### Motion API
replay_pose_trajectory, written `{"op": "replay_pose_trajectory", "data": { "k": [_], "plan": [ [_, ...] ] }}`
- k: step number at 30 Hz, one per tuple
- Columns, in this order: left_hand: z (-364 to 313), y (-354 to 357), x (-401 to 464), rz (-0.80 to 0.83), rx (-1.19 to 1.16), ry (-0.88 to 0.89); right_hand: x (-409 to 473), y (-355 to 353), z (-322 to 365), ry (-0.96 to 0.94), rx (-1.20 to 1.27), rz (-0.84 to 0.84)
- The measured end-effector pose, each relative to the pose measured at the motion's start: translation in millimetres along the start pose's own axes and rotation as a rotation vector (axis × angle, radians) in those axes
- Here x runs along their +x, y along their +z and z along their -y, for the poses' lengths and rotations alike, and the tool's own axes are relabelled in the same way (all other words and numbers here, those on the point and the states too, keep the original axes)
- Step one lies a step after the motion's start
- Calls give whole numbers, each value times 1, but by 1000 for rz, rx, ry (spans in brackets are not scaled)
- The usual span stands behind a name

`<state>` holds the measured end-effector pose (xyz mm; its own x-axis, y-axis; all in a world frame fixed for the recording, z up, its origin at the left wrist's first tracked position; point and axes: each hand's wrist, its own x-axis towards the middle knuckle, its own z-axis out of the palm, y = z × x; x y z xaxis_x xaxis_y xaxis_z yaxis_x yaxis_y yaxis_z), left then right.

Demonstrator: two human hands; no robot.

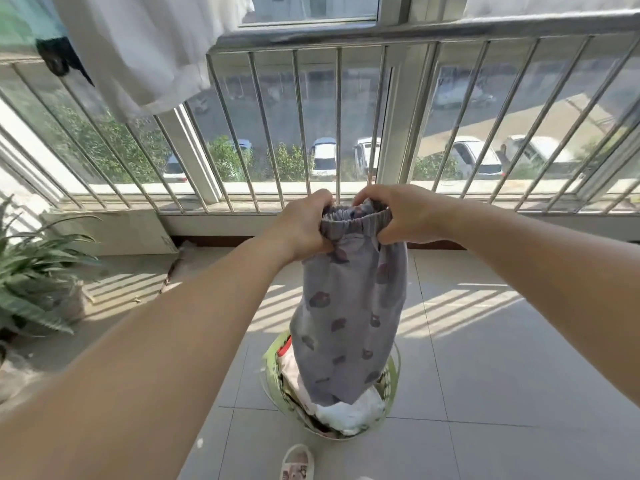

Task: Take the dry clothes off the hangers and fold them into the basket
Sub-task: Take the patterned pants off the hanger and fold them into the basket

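Note:
Grey patterned trousers [349,313] with dark blotches hang straight down in front of me. My left hand [304,226] grips the left end of their elastic waistband, and my right hand [398,213] grips the right end. Their lower end dips into a light green basket [272,362] on the floor, which holds folded clothes, a white one [349,414] on top. A white garment [145,46] still hangs at the upper left, with a dark item [59,57] beside it.
A metal railing [339,126] and windows close off the balcony ahead. A potted plant [31,271] stands at the left, with a cardboard box [117,233] against the wall. My slipper [298,462] shows on the tiled floor just below the basket.

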<state>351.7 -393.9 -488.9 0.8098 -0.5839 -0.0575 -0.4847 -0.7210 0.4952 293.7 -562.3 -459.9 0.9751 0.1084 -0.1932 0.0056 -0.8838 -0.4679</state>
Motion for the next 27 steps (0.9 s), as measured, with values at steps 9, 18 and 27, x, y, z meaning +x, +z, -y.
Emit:
{"op": "replay_pose_trajectory", "data": {
  "k": [9,18,27],
  "plan": [
    [36,54,14,-27,70,-43,33,53,-37,-8,29,5],
    [52,96,-10,-47,81,-47,24,101,-56,-38,73,40],
    [83,169,-61,237,84,-39,-14,192,-80,75,153,231]
  ]
}}
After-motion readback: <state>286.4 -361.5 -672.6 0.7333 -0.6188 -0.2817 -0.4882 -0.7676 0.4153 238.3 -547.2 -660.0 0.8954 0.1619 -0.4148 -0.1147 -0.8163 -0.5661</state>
